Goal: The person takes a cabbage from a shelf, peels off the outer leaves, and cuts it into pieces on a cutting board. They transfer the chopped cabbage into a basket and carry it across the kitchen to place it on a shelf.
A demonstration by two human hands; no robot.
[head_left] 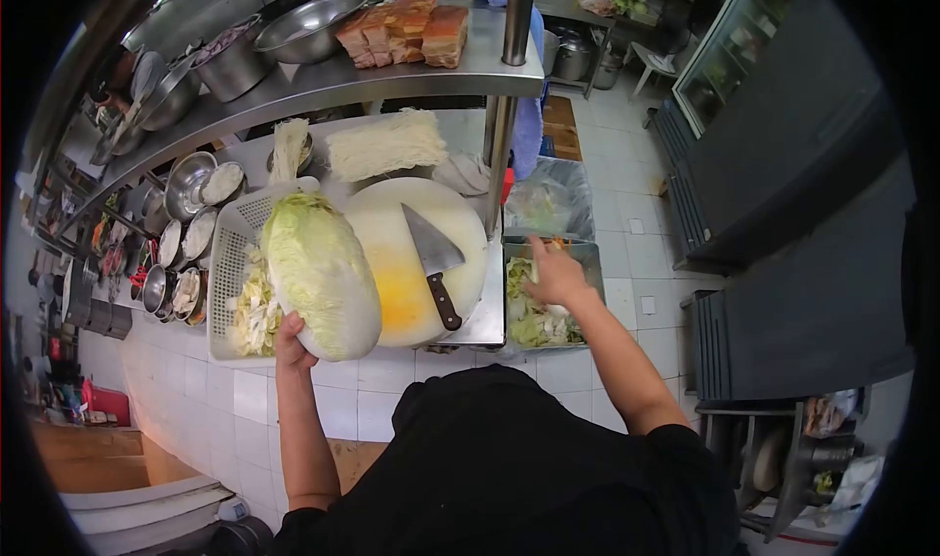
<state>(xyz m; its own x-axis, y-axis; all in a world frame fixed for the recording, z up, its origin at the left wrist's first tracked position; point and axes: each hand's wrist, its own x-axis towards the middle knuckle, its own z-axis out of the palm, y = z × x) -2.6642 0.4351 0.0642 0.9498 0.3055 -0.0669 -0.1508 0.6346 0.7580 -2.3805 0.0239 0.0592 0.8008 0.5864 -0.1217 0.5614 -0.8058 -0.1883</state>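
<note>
A big napa cabbage (321, 277) is gripped near its white base by my left hand (296, 341), tilted over the basket and the board's left edge. Beneath it, a white perforated basket (227, 262) holds chopped cabbage (255, 306). On the round cutting board (382, 199) lies a cleaver (434, 253) with a dark riveted handle; a yellow stain marks the board. My right hand (558, 277) is over the scrap bin (587, 253), fingers apart and nothing visible in them. Cabbage leaves and trimmings (534, 323) fill that bin.
Slabs of pork belly (401, 32) and a metal bowl (311, 27) sit on the overhead shelf (490, 42). Noodles (386, 145) lie behind the board. A steel post (497, 150) rises at the counter's right. Several small bowls (191, 184) stand left; dark refrigerators (783, 135) stand right.
</note>
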